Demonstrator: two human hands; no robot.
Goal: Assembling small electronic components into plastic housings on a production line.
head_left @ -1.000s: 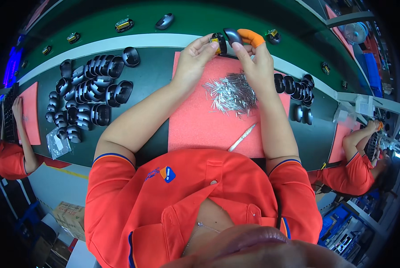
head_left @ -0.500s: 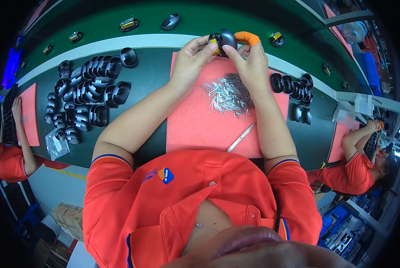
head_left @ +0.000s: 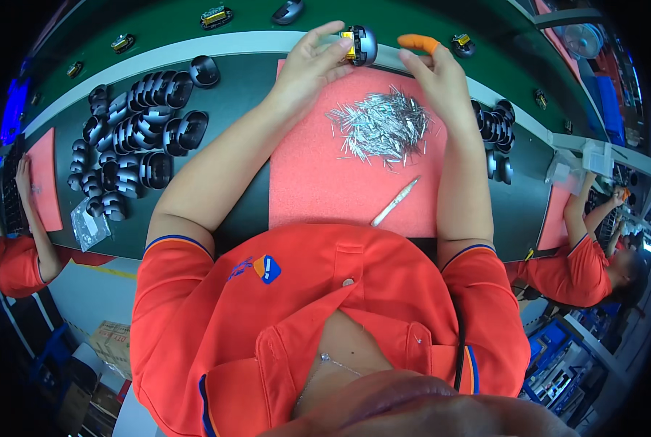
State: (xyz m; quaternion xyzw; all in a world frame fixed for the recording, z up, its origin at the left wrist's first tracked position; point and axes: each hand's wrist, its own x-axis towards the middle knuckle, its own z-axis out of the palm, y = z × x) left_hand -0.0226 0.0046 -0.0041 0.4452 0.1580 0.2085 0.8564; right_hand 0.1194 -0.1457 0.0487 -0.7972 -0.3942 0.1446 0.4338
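My left hand [head_left: 303,71] grips a partly assembled computer mouse [head_left: 366,46] between thumb and fingers, above the far edge of the pink foam mat [head_left: 303,175]. The mouse has a dark grey rounded shell at one end and a yellow block in its exposed inside. My right hand [head_left: 442,80] hangs just right of the mouse, apart from it, thumb and index finger spread and nothing visible between them. An orange cover [head_left: 418,44] sleeves its index finger. Nearer me on the mat lie a heap of thin metal pins [head_left: 385,127] and a slim pale pointed tool [head_left: 396,201].
Rows of dark mouse shells [head_left: 132,135] stand left on the table, more shells [head_left: 496,124] right. Beyond a pale rail [head_left: 249,45], a green conveyor belt [head_left: 172,33] carries other mouse bodies [head_left: 216,18]. Co-workers in red sit left [head_left: 23,266] and right [head_left: 565,262].
My right hand has let go of the mouse and drawn away to the right. My left hand keeps the mouse, now slightly farther up. Items on the belt have shifted slightly right.
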